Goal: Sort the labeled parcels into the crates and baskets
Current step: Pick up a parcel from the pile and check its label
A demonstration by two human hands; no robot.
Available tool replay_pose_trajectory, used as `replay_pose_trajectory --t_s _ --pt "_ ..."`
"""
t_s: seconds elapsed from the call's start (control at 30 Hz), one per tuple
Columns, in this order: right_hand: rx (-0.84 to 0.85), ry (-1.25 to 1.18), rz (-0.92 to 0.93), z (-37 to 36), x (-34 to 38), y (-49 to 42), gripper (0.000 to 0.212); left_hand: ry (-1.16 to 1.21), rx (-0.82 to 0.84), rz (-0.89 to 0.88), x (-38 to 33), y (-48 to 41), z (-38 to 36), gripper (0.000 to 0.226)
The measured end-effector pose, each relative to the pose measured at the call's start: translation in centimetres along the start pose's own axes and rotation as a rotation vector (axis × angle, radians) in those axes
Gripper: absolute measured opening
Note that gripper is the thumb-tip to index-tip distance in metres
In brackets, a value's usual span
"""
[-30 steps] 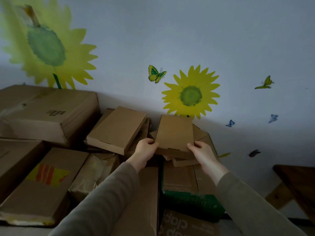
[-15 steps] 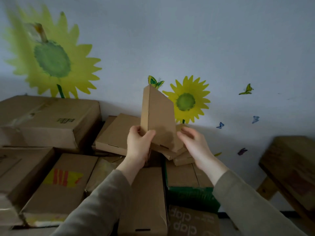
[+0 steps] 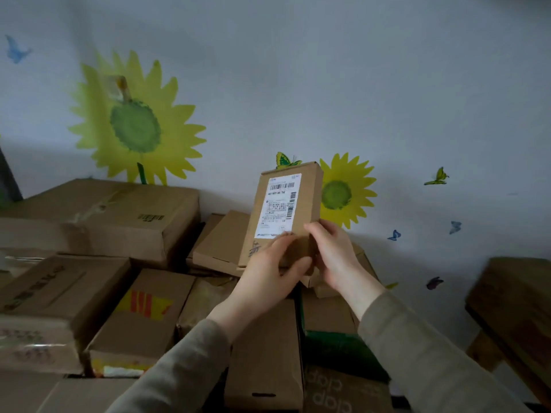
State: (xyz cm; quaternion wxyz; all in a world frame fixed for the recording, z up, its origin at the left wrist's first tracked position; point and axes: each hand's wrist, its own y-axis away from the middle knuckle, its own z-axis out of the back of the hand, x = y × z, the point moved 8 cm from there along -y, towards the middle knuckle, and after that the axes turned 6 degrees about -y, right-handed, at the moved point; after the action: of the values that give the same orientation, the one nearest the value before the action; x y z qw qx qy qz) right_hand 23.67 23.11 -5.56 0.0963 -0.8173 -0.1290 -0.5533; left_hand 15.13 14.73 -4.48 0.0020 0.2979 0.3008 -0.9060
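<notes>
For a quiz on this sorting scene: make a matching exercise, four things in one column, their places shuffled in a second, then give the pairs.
1. small flat cardboard parcel with white label
2. brown cardboard box with yellow, red-striped patch
3. dark wooden table
4. small yellow painted sunflower

A. at the right edge
B. on the wall behind the parcel
C. held upright by left hand and right hand
D. low down, left of the hands

Pairs: 1-C, 2-D, 3-A, 4-B

A small sunflower decal [image 3: 340, 193] marks the pale wall [image 3: 328, 70]. Left of it is a larger sunflower [image 3: 135, 125], a green butterfly [image 3: 284, 160] touches its upper left, and a wooden table [image 3: 518, 305] stands to its lower right.
</notes>
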Motion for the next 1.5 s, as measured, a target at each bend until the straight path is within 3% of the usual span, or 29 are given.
replay_pose_trajectory --t_s 0.17,0.27,0.33,0.67,0.83,0.93,1.1,1.27,1.5 --pt "-0.008 0.035 -0.009 1.7 0.5 -0.1 0.019 -0.021 -0.213 0.232 3.5 0.9 3.3 0.043" --pt "0.017 0.022 -0.042 2.2 0.5 0.2 0.019 0.258 -0.154 0.523 6.1 1.6 3.2 0.049" --pt "0.032 0.035 -0.063 2.4 0.2 0.1 0.018 0.463 -0.12 0.624 6.5 2.0 2.5 0.047" --pt "0.041 0.069 -0.153 3.6 -0.4 -0.3 0.019 0.719 -0.092 0.701 5.4 2.4 2.6 0.031" --pt "-0.022 0.094 -0.091 4.8 -0.7 -0.1 0.015 0.66 -0.11 0.707 5.2 2.4 2.0 0.031" --pt "-0.104 0.119 -0.105 6.3 -1.5 0.7 0.037 0.613 -0.119 0.736 4.7 2.8 0.5 0.033" --pt "-0.288 0.165 -0.17 11.6 -3.2 5.0 0.042 0.671 0.034 0.79 3.4 5.8 -5.3 0.037" --pt "-0.504 0.182 -0.137 17.4 -3.1 11.9 0.014 0.762 0.301 0.74 0.5 9.8 -10.8 0.039" --pt "-0.868 0.176 -0.17 25.5 -7.6 26.2 0.026 0.704 0.659 0.615 -5.6 18.8 -16.2 0.036"
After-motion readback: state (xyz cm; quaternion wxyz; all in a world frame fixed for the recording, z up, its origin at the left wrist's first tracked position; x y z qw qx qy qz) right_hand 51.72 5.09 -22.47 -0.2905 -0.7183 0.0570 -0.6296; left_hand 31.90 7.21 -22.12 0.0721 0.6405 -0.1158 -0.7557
